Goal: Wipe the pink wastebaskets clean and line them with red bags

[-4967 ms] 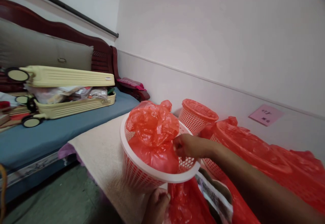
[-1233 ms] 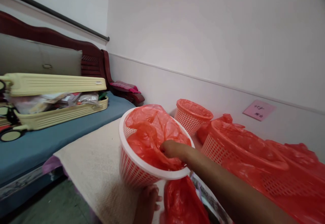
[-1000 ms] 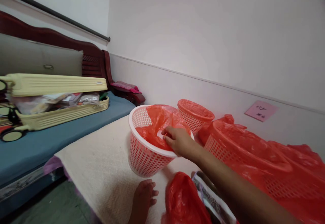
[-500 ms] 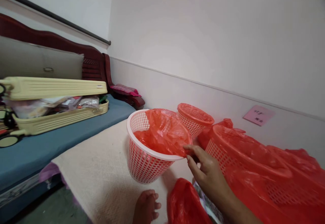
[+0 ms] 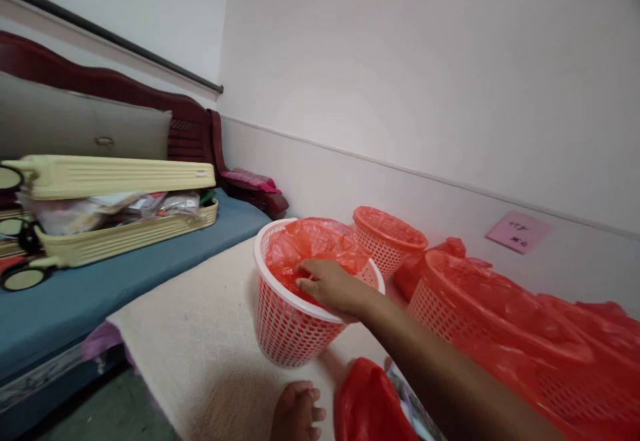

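Note:
A white mesh plastic basket (image 5: 300, 327) stands on the cream cloth (image 5: 200, 321), with a thin red plastic bag (image 5: 325, 234) bunched inside it. My right hand (image 5: 327, 284) reaches over the basket's near right rim, its thumb and fingers pinched on the bag's film; the fingertips are partly hidden. Low in the view, my left hand (image 5: 297, 411) hovers in front of the basket with loosely curled fingers, holding nothing. A red plastic bag heap (image 5: 373, 401) lies just right of it, beside a clear packet (image 5: 413, 394) partly behind my right forearm.
More baskets with red bags over them, one at the back (image 5: 385, 241) and a larger one (image 5: 435, 307), line the wall at right. A pink note (image 5: 520, 232) is on the wall. On the blue bed at left lies a half-open yellow suitcase (image 5: 130, 237).
My right hand has moved left from the basket's right rim to inside it. The bag has come off the right rim and bunched toward the left and back. My left hand has barely moved.

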`<state>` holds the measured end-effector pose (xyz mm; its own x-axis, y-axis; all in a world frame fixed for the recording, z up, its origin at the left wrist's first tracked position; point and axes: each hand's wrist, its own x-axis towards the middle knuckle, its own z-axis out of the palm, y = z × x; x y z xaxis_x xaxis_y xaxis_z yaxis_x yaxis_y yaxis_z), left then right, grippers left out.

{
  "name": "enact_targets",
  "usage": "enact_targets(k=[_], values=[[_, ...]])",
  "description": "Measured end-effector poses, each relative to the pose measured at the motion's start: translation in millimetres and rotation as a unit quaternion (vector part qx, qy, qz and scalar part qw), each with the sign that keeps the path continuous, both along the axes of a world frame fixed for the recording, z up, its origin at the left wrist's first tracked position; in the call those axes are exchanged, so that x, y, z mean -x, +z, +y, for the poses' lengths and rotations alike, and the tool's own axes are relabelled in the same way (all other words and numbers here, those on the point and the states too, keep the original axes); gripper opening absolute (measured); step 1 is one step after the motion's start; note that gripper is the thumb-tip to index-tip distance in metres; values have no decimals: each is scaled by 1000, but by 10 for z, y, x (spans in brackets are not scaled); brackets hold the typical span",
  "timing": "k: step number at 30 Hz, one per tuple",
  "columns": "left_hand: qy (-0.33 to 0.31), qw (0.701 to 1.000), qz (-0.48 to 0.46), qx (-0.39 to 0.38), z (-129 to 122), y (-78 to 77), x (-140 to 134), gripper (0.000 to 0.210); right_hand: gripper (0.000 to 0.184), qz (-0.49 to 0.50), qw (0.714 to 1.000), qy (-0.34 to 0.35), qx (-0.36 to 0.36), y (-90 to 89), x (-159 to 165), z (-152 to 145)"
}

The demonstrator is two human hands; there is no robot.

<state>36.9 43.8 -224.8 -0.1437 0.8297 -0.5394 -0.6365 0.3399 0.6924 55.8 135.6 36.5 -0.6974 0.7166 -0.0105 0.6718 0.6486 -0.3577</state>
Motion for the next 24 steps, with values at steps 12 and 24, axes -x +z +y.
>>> enact_targets(k=[12,24], values=[[0,1000,-23,3,32,-10,104,33,14,143,988,-12,-53,-138,16,-88],[-5,1000,-16,7,39,-72,95,34,47,97,976,-102,-167,-659,-1018,-620]])
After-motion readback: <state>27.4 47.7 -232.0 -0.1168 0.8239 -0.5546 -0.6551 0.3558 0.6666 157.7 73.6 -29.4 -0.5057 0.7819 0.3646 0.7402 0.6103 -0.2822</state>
